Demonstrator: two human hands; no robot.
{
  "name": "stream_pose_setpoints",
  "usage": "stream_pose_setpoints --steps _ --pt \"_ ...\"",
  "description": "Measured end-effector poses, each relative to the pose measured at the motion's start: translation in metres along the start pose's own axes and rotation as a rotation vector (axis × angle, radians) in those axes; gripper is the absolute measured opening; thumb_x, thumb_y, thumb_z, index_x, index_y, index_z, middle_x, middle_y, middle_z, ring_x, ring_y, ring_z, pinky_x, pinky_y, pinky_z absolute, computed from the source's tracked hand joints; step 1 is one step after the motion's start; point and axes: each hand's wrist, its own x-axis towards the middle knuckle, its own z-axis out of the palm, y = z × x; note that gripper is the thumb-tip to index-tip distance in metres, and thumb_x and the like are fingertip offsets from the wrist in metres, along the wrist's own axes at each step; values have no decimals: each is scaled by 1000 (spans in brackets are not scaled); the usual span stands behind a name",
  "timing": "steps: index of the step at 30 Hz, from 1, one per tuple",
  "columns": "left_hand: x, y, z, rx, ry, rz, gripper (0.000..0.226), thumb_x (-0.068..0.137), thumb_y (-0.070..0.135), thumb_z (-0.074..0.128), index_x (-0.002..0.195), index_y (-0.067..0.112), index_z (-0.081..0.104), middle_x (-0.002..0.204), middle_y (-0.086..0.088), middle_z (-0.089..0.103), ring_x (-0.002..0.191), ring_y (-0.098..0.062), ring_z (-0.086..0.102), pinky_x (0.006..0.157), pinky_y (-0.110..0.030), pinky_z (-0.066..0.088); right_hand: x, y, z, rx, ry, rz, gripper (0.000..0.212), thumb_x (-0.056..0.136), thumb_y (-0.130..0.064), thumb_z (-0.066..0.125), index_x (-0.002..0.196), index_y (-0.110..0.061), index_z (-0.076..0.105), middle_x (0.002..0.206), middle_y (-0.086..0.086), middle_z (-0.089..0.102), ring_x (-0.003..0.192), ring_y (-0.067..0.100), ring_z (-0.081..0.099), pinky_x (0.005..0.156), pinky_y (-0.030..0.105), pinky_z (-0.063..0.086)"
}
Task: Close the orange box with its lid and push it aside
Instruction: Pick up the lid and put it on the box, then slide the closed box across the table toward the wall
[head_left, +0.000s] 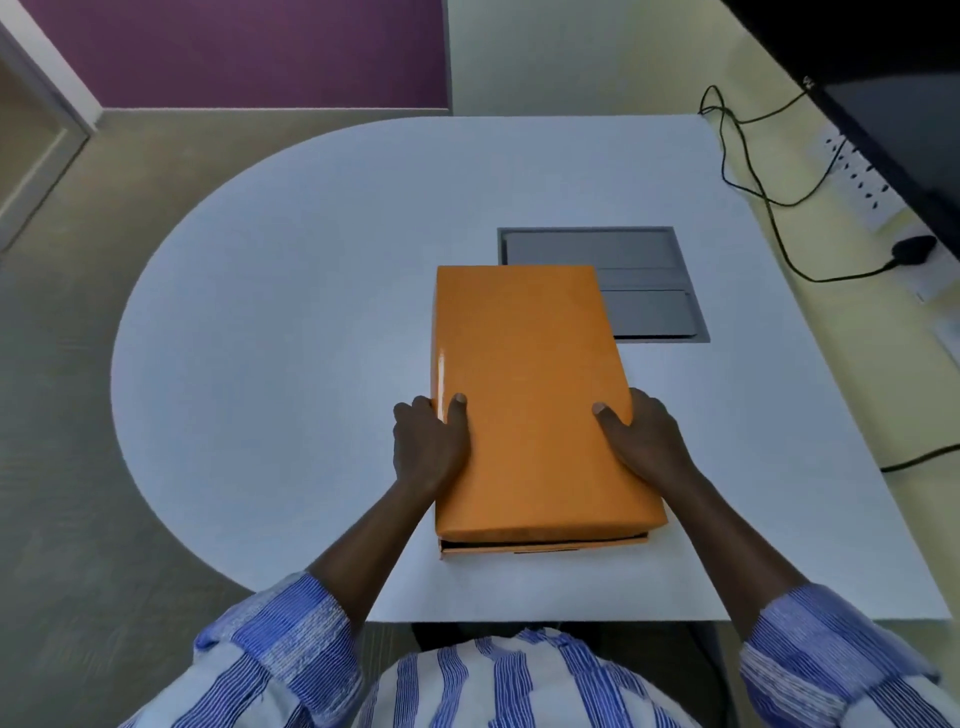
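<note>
Both hands, left (428, 441) and right (644, 441), grip the lid (530, 395) near the table's (285, 312) front edge; the box (540, 548) shows only a strip.

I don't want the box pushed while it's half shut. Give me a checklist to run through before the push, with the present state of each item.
1. Lid over the orange box: ok, it covers the base.
2. Lid seated fully at the near end: not ok, a dark gap shows between lid and base.
3. Lid seated at the far end: cannot tell, hidden from this angle.
4. Left hand on the lid's left edge: ok, thumb on top.
5. Right hand on the lid's right edge: ok, thumb on top.
6. Room on the table to the left: ok, bare surface there.
</note>
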Motion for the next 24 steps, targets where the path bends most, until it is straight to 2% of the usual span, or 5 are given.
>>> stream_pose_setpoints --steps 4,8,12,16,24 --pt "-14 -12 4 18 -33 3 58 100 56 47 133 8 53 132 -15 57 113 -36 63 93 -48 55 -10 10 6 -26 19 -23 55 97 -51 54 134 -10 52 130 14 62 114 35 62 98 53 52" --pt "-31 -14 8 57 -15 48 62 99 57 46 140 11 47 133 -15 56 120 -36 59 94 -50 53 -16 15 10 -32 26 -38 58 96 -52 53 138 -13 46 133 15 59 118 35 60 98 55 51" --pt "-48 -17 11 131 -15 88 85 95 64 47 157 12 21 147 -17 46 132 -37 50 95 -52 50 -27 22 17 -93 35 -29 78 95 -60 50 154 -15 25 146 15 48 130 37 52 101 56 49" --pt "-64 -25 19 192 -3 149 97 93 71 44 161 15 6 141 -16 48 126 -34 52 90 -48 52 -44 28 32 -151 67 -49 92 93 -67 44 161 -20 2 160 14 33 139 36 44 102 55 46" --pt "-71 -41 33 286 29 226 97 92 75 37 162 14 6 160 -15 33 136 -35 46 107 -53 42 -56 39 51 -311 172 -125 87 95 -64 42 160 -15 11 162 18 28 138 38 44 105 54 45"
